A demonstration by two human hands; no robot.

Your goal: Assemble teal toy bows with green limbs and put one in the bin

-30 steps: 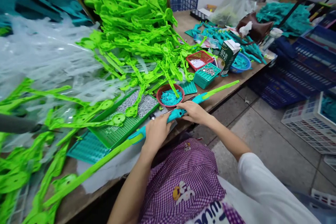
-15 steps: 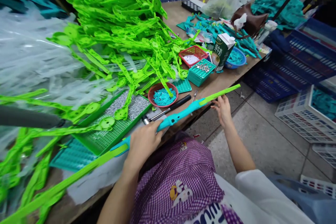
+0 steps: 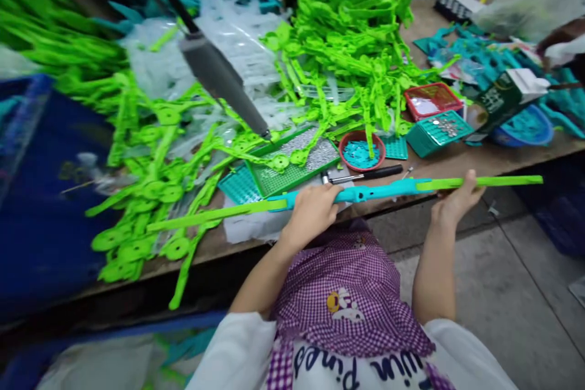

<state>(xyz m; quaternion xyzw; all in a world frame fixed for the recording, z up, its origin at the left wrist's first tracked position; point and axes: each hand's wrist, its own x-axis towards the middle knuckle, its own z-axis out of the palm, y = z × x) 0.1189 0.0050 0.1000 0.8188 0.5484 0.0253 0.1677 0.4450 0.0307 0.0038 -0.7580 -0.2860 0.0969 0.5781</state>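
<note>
A long plastic strip [image 3: 386, 189], blue-green in the middle with lime-green ends, lies level across my front at the table's edge. My left hand [image 3: 315, 210] is closed around its blue part, left of centre. On the right green end, my right hand [image 3: 458, 200] is closed, one digit showing over the top; its other fingers are partly hidden. Behind the strip lie a black-handled hammer [image 3: 388, 172] and a green tray [image 3: 267, 181] of small silver metal pieces. A grey power screwdriver [image 3: 223, 82] hangs tip down above the tray.
Lime-green plastic parts [image 3: 347, 30] are heaped at the back. Nearby stand a red-brown bowl [image 3: 342, 158] of small blue pieces, a teal box [image 3: 425, 141], a red basket [image 3: 411, 111] and a milk carton [image 3: 500, 100]. A blue crate [image 3: 46, 195] stands at left.
My view has turned left, bringing the screwdriver and blue crate into sight. The strip has gone from slanted to nearly level, and my right hand has closed on its green end.
</note>
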